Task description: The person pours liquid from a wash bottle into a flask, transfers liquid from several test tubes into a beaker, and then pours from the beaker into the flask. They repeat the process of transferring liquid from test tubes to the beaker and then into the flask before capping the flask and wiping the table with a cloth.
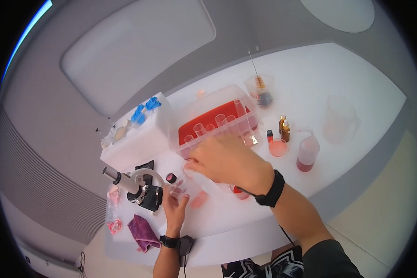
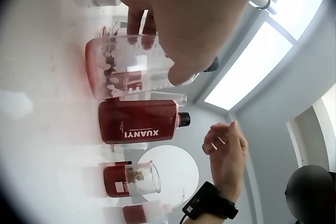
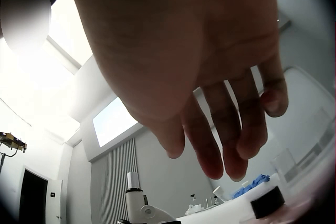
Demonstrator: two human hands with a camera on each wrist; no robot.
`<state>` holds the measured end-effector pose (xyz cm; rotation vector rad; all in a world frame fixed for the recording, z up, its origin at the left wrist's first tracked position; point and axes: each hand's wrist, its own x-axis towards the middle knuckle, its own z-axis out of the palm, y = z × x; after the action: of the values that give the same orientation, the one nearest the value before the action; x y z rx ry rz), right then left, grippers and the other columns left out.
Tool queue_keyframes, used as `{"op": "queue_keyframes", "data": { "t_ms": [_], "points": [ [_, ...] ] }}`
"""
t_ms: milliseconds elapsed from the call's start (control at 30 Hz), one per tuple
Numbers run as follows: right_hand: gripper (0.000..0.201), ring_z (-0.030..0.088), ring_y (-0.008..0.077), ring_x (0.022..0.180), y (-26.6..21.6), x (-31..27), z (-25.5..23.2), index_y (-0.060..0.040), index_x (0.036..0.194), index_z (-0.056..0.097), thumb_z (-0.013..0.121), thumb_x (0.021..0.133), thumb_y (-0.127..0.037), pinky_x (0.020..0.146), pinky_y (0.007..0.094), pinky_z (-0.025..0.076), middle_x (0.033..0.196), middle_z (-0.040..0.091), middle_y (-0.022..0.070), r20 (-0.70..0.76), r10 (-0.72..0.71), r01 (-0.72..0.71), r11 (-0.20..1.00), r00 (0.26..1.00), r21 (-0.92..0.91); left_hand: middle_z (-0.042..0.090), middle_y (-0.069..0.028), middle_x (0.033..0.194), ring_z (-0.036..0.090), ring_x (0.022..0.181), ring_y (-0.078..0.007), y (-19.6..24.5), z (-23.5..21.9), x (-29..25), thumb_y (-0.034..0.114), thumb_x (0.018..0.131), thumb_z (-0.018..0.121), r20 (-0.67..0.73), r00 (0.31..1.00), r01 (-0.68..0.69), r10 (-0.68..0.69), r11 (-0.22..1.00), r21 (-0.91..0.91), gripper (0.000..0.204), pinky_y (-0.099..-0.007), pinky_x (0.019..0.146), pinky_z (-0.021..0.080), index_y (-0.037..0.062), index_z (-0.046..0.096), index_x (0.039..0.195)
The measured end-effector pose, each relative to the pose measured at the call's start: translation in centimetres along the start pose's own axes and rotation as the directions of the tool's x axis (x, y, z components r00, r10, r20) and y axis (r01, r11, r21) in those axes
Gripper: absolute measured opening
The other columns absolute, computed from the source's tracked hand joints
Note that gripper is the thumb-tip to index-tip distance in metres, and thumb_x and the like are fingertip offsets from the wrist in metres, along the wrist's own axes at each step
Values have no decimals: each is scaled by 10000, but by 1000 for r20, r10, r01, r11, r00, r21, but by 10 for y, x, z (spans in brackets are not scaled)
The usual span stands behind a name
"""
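Note:
My left hand [image 1: 175, 211] grips a clear bottle [image 2: 123, 66] around its side; bubbles and some red show inside it, and a dark cap [image 2: 211, 65] is on its end. Beside this bottle in the left wrist view stands a bottle of dark red liquid [image 2: 137, 121] marked XUANYI, with a black cap. My right hand [image 1: 229, 160] hangs in the air above the table, with nothing seen in it. In the right wrist view its fingers [image 3: 228, 124] are loosely bent and spread, above a black cap [image 3: 268, 202].
A microscope [image 1: 146, 192] and a purple cloth [image 1: 143, 233] are at the left. Behind my hands, a clear bin [image 1: 208, 95] and tubes [image 1: 221, 121] stand near a white box [image 1: 139, 134] with blue gloves. Brown bottles [image 1: 285, 132], a wash bottle [image 1: 307, 155] and a pitcher [image 1: 339, 121] stand right.

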<state>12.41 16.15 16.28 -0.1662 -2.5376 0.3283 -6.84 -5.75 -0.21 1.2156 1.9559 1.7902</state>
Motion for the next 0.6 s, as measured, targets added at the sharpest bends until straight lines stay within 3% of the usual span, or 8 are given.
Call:
{"op": "queue_keyframes", "data": {
  "t_ms": [100, 200, 267, 333, 400, 433, 500, 600],
  "points": [
    [293, 743, 311, 775, -12, -5, 20, -73, 894, 721, 714, 967, -356, 668, 419, 571, 860, 698, 136, -154, -127, 144, 984, 980, 102, 564, -108, 1297, 602, 1262, -251, 5, 8, -4, -8, 896, 765, 44, 996, -77, 80, 995, -62, 430, -391, 1079, 480, -16, 579, 1284],
    [269, 747, 289, 839, -25, -9, 34, -73, 853, 724, 760, 912, -333, 732, 426, 572, 861, 703, 113, 15, -150, 149, 987, 989, 52, 562, -100, 1323, 589, 1283, -253, 16, 14, -8, -50, 872, 773, 251, 966, -34, 62, 993, -114, 380, -400, 1110, 451, 21, 630, 1217],
    [229, 744, 285, 895, -28, -11, 39, -73, 885, 722, 801, 841, -283, 764, 422, 567, 870, 699, 94, 74, -252, 254, 967, 965, -17, 564, -102, 1342, 582, 1288, -244, 5, 12, -11, -56, 872, 772, 276, 956, -64, 102, 988, -144, 382, -392, 1124, 437, 24, 636, 1220],
    [221, 740, 285, 896, -34, -10, 38, -69, 897, 718, 807, 815, -254, 754, 416, 566, 873, 693, 91, 115, -229, 233, 972, 967, -26, 565, -105, 1361, 574, 1294, -235, 1, 11, -14, -61, 872, 771, 293, 947, -85, 135, 980, -178, 385, -385, 1138, 422, 28, 642, 1223],
    [222, 736, 285, 897, -37, -9, 44, -64, 908, 714, 813, 789, -224, 744, 409, 564, 876, 688, 88, 163, -217, 226, 973, 962, -37, 565, -88, 1339, 560, 1298, -226, 5, 9, -13, -71, 864, 776, 310, 947, -45, 81, 992, -121, 458, -384, 1142, 414, 28, 626, 1285],
    [228, 730, 292, 839, -35, -11, 51, -57, 908, 720, 797, 821, -253, 750, 407, 572, 846, 684, 102, 94, -267, 271, 962, 959, -31, 565, -88, 1339, 560, 1298, -226, 10, 9, -13, -71, 864, 776, 302, 950, -42, 77, 992, -122, 458, -384, 1142, 414, 28, 626, 1285],
    [244, 724, 300, 780, -33, -17, 59, -51, 908, 726, 781, 853, -282, 757, 404, 580, 816, 681, 117, 30, -321, 322, 946, 946, -21, 553, -79, 1366, 545, 1323, -224, 20, 9, -16, -68, 859, 787, 301, 947, 170, -113, 971, -169, 540, -389, 1143, 411, 36, 600, 1355],
    [211, 728, 305, 825, -41, -17, 46, -53, 956, 726, 790, 820, -201, 782, 412, 584, 893, 688, 130, 27, -354, 350, 932, 935, 95, 556, -74, 1366, 537, 1337, -223, 9, 2, -17, -61, 855, 797, 343, 937, 170, -71, 949, -267, 607, -387, 1145, 411, 25, 566, 1410]
  ]
}}
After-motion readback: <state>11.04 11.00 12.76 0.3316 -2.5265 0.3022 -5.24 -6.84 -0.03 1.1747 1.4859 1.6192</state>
